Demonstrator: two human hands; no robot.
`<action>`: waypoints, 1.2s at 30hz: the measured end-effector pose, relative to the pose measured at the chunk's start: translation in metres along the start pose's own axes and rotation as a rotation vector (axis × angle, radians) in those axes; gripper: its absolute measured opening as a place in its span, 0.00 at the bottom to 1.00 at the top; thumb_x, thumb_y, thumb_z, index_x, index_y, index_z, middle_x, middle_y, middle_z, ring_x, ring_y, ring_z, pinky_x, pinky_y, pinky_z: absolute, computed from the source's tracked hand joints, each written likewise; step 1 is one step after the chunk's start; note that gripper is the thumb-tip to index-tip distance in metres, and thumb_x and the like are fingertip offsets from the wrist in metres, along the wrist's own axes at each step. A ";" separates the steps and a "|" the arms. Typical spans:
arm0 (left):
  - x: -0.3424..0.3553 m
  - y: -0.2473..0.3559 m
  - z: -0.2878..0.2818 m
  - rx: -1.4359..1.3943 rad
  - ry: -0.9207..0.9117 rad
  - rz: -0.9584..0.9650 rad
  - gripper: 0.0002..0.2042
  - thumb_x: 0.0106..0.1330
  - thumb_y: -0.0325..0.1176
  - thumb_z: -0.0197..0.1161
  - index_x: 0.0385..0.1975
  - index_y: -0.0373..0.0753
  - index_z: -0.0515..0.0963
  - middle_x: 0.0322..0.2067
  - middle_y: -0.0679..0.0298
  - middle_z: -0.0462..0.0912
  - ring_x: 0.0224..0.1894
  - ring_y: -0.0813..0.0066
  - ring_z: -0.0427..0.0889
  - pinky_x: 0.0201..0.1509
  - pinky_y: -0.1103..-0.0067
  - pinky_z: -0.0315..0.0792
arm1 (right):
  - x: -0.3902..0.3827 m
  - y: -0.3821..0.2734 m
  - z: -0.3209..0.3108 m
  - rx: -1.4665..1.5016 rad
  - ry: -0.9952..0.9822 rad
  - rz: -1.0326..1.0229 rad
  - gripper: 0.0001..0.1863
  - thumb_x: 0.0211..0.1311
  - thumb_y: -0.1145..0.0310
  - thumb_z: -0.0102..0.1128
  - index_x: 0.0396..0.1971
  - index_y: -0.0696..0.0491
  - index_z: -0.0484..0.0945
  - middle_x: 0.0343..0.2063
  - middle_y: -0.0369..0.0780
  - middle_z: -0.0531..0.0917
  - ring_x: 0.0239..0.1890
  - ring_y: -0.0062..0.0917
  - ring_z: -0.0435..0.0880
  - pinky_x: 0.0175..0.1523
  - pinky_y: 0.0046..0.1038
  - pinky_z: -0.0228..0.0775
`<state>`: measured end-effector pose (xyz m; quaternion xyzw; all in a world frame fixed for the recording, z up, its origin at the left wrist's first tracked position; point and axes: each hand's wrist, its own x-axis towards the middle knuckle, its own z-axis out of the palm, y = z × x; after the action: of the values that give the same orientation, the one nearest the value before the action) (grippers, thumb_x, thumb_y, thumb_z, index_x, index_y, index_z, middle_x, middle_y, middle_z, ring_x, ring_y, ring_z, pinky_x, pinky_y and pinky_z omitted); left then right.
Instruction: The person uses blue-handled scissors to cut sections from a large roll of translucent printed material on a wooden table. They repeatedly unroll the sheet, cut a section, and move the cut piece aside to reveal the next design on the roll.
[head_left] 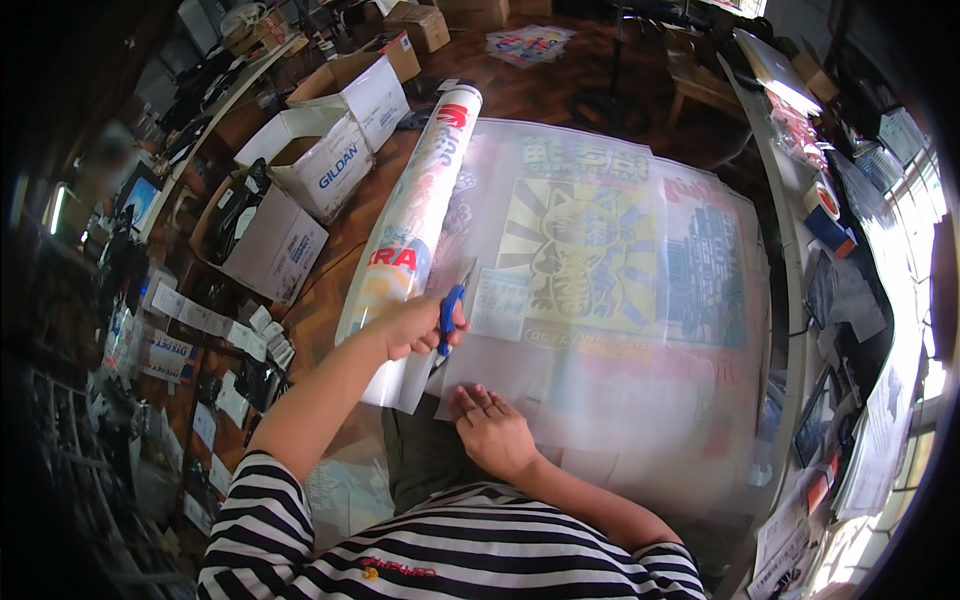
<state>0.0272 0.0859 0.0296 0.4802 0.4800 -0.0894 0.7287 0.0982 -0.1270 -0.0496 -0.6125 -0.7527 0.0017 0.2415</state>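
Note:
My left hand (408, 328) is closed around the blue handles of a pair of scissors (451, 312), whose blades point away from me. The scissors are over the left part of a translucent film sheet (610, 400), close beside a large printed roll of film (412, 215) that lies lengthwise. On the sheet's near edge, my right hand (497, 437) rests with its fingers apart and fingertips on the film; its thumb is hard to make out. Through the film shows a yellow cat print (580, 245) with rays around it, and a blue and red print (705, 265) to its right.
Cardboard boxes (315, 165) stand on the wooden floor at the left, one with black plastic inside. Scattered papers and packets (220, 325) lie nearer on that side. Along the right runs a cluttered bench (775, 180) with a tape roll (823, 200). A wooden stool (700, 80) stands behind.

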 end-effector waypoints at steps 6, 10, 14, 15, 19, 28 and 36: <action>0.043 0.059 -0.018 -0.028 -0.061 -0.020 0.13 0.55 0.37 0.58 0.35 0.36 0.73 0.21 0.65 0.74 0.09 0.89 0.54 0.08 0.91 0.44 | 0.006 0.008 -0.006 0.242 0.044 0.083 0.15 0.54 0.71 0.58 0.43 0.54 0.79 0.45 0.41 0.82 0.44 0.32 0.83 0.47 0.32 0.78; 0.079 0.102 -0.024 -0.017 -0.065 -0.018 0.14 0.53 0.39 0.59 0.34 0.36 0.73 0.21 0.67 0.74 0.09 0.90 0.52 0.08 0.90 0.43 | 0.011 0.015 -0.020 0.381 -0.001 0.147 0.14 0.56 0.69 0.57 0.43 0.53 0.79 0.43 0.40 0.83 0.42 0.30 0.84 0.43 0.30 0.78; 0.116 0.152 -0.037 0.056 -0.063 0.044 0.15 0.52 0.40 0.60 0.33 0.36 0.73 0.21 0.68 0.74 0.08 0.90 0.52 0.08 0.90 0.43 | 0.017 0.027 -0.041 0.562 -0.090 0.205 0.14 0.56 0.65 0.61 0.43 0.50 0.81 0.39 0.37 0.84 0.37 0.29 0.85 0.39 0.29 0.79; 0.128 0.165 -0.040 0.059 -0.071 0.048 0.15 0.52 0.41 0.60 0.32 0.36 0.73 0.20 0.68 0.74 0.08 0.90 0.52 0.08 0.90 0.43 | 0.018 0.031 -0.046 0.626 -0.111 0.230 0.14 0.57 0.64 0.61 0.43 0.49 0.81 0.39 0.37 0.84 0.37 0.29 0.85 0.39 0.29 0.79; 0.172 0.215 -0.050 0.063 -0.079 0.090 0.15 0.52 0.41 0.60 0.32 0.36 0.73 0.20 0.68 0.74 0.08 0.90 0.52 0.08 0.91 0.44 | 0.018 0.048 -0.053 0.934 -0.256 0.356 0.15 0.58 0.63 0.61 0.45 0.50 0.80 0.41 0.41 0.83 0.41 0.34 0.84 0.43 0.29 0.77; 0.196 0.292 -0.054 -0.090 -0.030 0.860 0.16 0.60 0.40 0.58 0.43 0.37 0.72 0.26 0.71 0.73 0.12 0.92 0.54 0.11 0.91 0.46 | 0.005 0.082 -0.077 0.136 0.225 0.865 0.23 0.60 0.58 0.59 0.49 0.59 0.75 0.45 0.49 0.78 0.52 0.41 0.74 0.60 0.43 0.58; 0.049 0.175 -0.054 0.374 0.158 0.960 0.18 0.57 0.39 0.59 0.43 0.35 0.74 0.28 0.70 0.73 0.31 0.86 0.71 0.39 0.87 0.66 | -0.031 0.142 -0.109 -0.458 0.078 1.011 0.32 0.53 0.45 0.62 0.43 0.60 0.71 0.31 0.47 0.78 0.38 0.41 0.75 0.59 0.47 0.55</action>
<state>0.1233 0.2358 0.0950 0.7736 0.2348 0.2071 0.5509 0.2733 -0.1524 -0.0066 -0.9339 -0.3367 -0.0688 0.0989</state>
